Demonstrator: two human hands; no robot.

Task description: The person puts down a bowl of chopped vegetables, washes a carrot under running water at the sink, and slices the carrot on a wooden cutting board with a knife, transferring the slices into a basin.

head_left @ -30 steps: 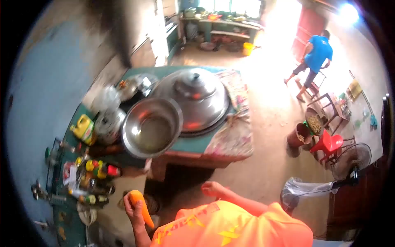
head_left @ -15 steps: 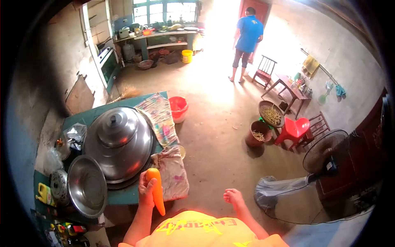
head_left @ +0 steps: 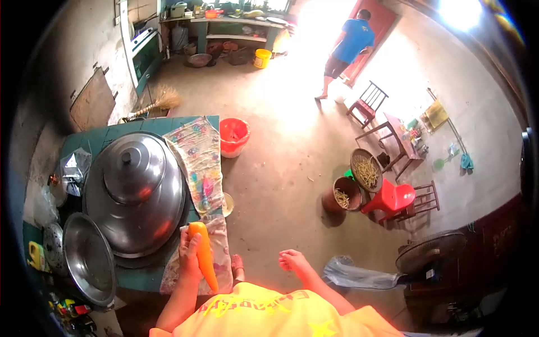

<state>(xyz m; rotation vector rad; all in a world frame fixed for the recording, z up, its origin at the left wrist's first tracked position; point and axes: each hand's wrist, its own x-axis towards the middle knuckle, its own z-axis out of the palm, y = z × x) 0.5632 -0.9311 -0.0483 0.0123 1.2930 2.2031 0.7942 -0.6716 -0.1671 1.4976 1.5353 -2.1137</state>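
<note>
An orange carrot (head_left: 203,255) points downward in my left hand (head_left: 190,255), whose fingers are wrapped round it near the thick end. Below the hand lies a stained cloth (head_left: 222,241) on the green-topped stove (head_left: 140,281). A large domed metal lid (head_left: 120,216) covers much of that stove, left of the carrot. My right hand (head_left: 292,260) hangs over the floor in front of my body, loosely curled, with nothing visible in it.
A metal basin (head_left: 90,264) leans beside the lid. A red bucket (head_left: 233,137) stands past the stove. To the right are a brown bin (head_left: 339,196), a basket of beans (head_left: 366,171), a red stool (head_left: 396,196) and a fan (head_left: 429,253). A person in blue (head_left: 352,42) is near the door.
The view has turned and shifted, so the stove sits further left. The person in blue has stepped closer to the red door. My left hand still grips the carrot.
</note>
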